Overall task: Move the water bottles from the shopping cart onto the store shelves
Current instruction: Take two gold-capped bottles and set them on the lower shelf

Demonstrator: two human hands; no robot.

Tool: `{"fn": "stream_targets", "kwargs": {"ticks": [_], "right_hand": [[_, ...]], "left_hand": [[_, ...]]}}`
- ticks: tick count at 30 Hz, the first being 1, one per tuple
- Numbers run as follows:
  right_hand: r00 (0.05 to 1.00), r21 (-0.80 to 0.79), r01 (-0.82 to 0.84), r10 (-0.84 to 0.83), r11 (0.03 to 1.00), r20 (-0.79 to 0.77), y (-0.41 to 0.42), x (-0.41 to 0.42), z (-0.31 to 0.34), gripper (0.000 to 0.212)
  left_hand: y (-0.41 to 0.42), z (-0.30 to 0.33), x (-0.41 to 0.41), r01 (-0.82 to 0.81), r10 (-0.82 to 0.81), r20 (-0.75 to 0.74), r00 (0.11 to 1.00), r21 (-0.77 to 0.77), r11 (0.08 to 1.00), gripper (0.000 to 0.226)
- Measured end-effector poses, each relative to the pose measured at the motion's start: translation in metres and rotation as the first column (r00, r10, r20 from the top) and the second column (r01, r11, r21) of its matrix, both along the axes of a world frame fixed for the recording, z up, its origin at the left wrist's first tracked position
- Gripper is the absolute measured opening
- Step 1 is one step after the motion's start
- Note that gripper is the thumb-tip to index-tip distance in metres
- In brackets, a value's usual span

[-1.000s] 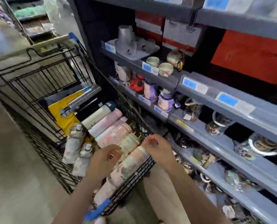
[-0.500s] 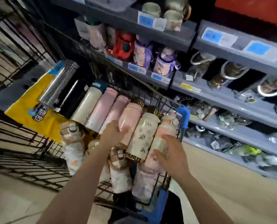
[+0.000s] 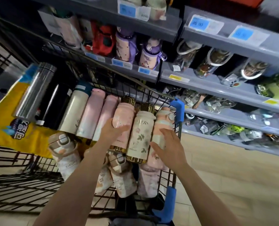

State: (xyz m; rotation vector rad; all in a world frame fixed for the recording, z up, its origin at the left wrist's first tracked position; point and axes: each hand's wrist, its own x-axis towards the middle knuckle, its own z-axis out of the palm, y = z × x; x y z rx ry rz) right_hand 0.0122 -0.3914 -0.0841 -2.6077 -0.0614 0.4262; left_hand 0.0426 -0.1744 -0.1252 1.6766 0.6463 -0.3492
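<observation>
A black wire shopping cart (image 3: 174, 178) holds several water bottles lying side by side. My left hand (image 3: 112, 131) grips a pink bottle with a gold cap (image 3: 125, 116). To its right lies a cream floral bottle with a gold cap (image 3: 141, 132). My right hand (image 3: 168, 145) rests with spread fingers on a pink and peach bottle (image 3: 161, 126) at the cart's right side, fingertips touching the cream one. Grey store shelves (image 3: 217, 88) rise just right of the cart, stocked with bottles and cups.
More bottles lie in the cart: silver (image 3: 36, 88), black (image 3: 54, 105), white (image 3: 75, 110), two pale pink (image 3: 93, 111), and patterned ones (image 3: 65, 154) nearer me. A yellow bag (image 3: 8, 124) lies under them. Blue corner guards (image 3: 178, 110) mark the cart's rim. Purple bottles (image 3: 150, 54) stand on the shelf.
The view has moved closer to the cart. My left hand has closed round the pink gold-capped bottle, and my right hand has shifted slightly on the pink and peach bottle.
</observation>
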Motion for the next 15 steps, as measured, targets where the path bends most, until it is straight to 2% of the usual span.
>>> {"fn": "stream_targets", "kwargs": {"ticks": [3, 5, 8, 11, 13, 15], "right_hand": [[0.993, 0.015, 0.116, -0.115, 0.993, -0.018, 0.016, 0.005, 0.002, 0.055], [0.988, -0.012, 0.132, -0.132, 0.991, -0.083, 0.032, 0.011, 0.001, 0.053], [0.975, -0.102, 0.106, -0.123, 0.989, -0.186, 0.062, 0.022, -0.003, 0.059], [0.978, -0.242, 0.101, -0.141, 0.965, -0.154, 0.082, 0.029, -0.010, 0.077], [0.978, -0.292, 0.090, -0.140, 0.952, -0.157, 0.092, 0.028, -0.011, 0.087], [0.971, -0.267, 0.093, -0.147, 0.959, -0.191, 0.100, 0.027, -0.010, 0.092]], "left_hand": [[0.017, 0.007, -0.013, -0.106, 0.099, -0.085, 0.991, -0.082, 0.991, 0.047], [0.033, 0.019, -0.030, -0.197, 0.178, -0.105, 0.978, -0.213, 0.957, 0.060], [0.055, 0.047, -0.063, -0.300, 0.297, -0.076, 0.952, -0.437, 0.848, 0.052], [0.067, 0.069, -0.089, -0.415, 0.425, -0.116, 0.898, -0.546, 0.728, 0.039], [0.068, 0.078, -0.101, -0.452, 0.473, -0.139, 0.870, -0.605, 0.655, 0.042], [0.068, 0.079, -0.108, -0.503, 0.512, -0.186, 0.838, -0.628, 0.594, 0.061]]}}
